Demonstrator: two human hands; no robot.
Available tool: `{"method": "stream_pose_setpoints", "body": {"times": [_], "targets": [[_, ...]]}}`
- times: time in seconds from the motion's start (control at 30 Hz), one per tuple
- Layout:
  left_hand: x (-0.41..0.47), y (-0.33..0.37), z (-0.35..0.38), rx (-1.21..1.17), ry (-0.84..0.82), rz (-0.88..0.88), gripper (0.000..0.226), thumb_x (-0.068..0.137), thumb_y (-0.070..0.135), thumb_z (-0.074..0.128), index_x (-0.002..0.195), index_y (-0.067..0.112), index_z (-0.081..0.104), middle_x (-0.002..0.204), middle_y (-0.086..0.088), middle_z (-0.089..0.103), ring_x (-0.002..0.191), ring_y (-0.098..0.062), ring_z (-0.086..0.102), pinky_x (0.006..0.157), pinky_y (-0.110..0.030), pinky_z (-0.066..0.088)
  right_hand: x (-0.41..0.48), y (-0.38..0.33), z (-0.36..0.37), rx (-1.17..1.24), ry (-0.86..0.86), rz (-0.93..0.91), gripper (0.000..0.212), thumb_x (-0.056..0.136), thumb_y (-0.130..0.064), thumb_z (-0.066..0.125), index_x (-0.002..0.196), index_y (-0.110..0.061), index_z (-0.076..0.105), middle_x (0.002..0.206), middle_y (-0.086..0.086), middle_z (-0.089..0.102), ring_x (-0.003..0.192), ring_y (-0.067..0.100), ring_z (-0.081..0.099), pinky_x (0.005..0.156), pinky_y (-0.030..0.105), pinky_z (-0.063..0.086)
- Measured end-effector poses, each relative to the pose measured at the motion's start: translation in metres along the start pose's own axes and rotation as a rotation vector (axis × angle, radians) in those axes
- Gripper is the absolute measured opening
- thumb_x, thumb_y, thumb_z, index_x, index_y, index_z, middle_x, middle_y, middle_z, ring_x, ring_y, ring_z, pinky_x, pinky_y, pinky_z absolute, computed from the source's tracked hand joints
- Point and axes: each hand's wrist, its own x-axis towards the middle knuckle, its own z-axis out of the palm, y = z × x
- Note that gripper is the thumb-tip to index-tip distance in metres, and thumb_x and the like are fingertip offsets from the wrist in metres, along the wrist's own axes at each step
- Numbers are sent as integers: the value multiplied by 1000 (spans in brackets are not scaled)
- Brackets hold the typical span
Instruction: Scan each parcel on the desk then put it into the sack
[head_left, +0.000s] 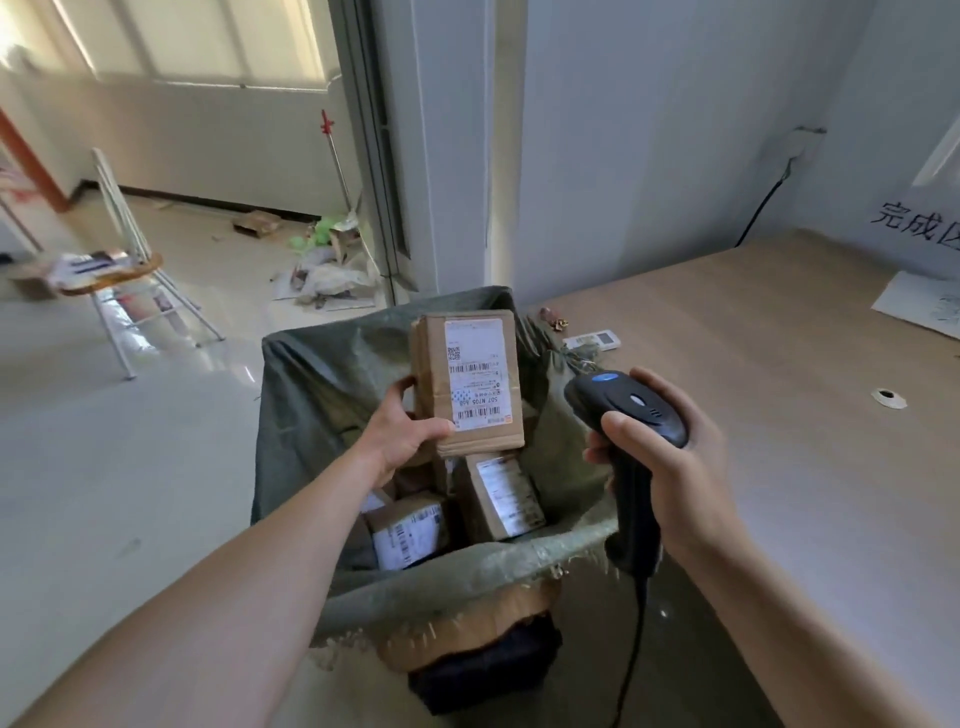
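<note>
both forearms reach out over the sack (311, 415). left hand (402, 434) grips a parcel (467, 382) above its open mouth, label up; right hand (670, 441) holds the scanner (631, 410) beside the desk (779, 364). more parcels (457, 514) lie inside.

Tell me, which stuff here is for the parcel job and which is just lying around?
For the job: parcel in the left hand; scanner in the right hand; green sack; parcels already inside it; desk.
Just lying about: chair; litter on the floor; paper sheet and small label on the desk.
</note>
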Motion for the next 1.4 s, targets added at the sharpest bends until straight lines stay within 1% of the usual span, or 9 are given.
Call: {"method": "stream_pose_setpoints", "body": {"times": [0.1,0.27,0.43,0.57,0.63,0.9,1.1,1.23,1.4], "targets": [[23,-23,-32,-7,26,-89,113,46,38,89,145,25,37,127,-5,61,113,-25,62,96,-49,56,25,21,35,3,-30,49,60,68,-17,77,126,-24,63,93,26,73,70,32,70,52,26,52],[56,-53,-73,1,28,-256,78,77,5,79,143,14,38,120,-6,61,101,-19,61,74,-30,52,57,52,79,-18,-81,114,67,69,-17,76,134,-19,59,91,29,72,71,33,68,56,27,53],[79,-73,-88,16,1,-490,53,85,2,64,135,6,46,112,-12,65,92,-25,64,63,-32,52,77,74,106,-46,-98,153,61,69,-17,77,128,-23,61,89,21,72,72,34,68,63,34,56],[104,-95,-95,274,159,-465,85,83,41,67,151,11,27,134,-13,58,114,-32,60,94,-45,55,87,80,116,-60,-113,166,50,70,-16,75,117,-28,66,93,29,71,72,35,68,65,36,57],[108,-96,-94,392,167,-433,85,87,44,67,153,9,26,140,-15,54,123,-35,56,104,-46,49,89,83,117,-60,-117,174,49,70,-16,75,117,-28,65,92,29,71,73,36,67,66,37,57],[110,-86,-72,866,-88,-358,52,89,23,71,133,8,51,135,-12,59,124,-30,56,97,-33,46,91,86,112,-42,-84,218,56,69,-17,76,123,-25,62,89,27,71,73,32,68,58,30,54],[102,-97,-78,1134,-274,-459,100,68,42,82,147,5,33,134,-10,56,120,-28,60,93,-37,52,86,83,100,-56,-49,224,72,68,-17,76,138,-16,57,90,28,72,72,30,68,54,27,53],[95,-102,-94,1245,-340,-544,77,76,47,83,136,8,54,131,-10,62,115,-29,63,98,-39,53,85,84,94,-53,-39,231,73,69,-19,77,139,-16,57,88,23,74,70,31,68,54,28,52],[88,-108,-101,1249,-396,-592,73,79,51,78,134,10,55,133,-10,61,117,-30,61,102,-44,49,82,81,97,-41,-49,221,72,68,-18,76,137,-15,57,88,24,72,71,31,67,53,27,51]]}}
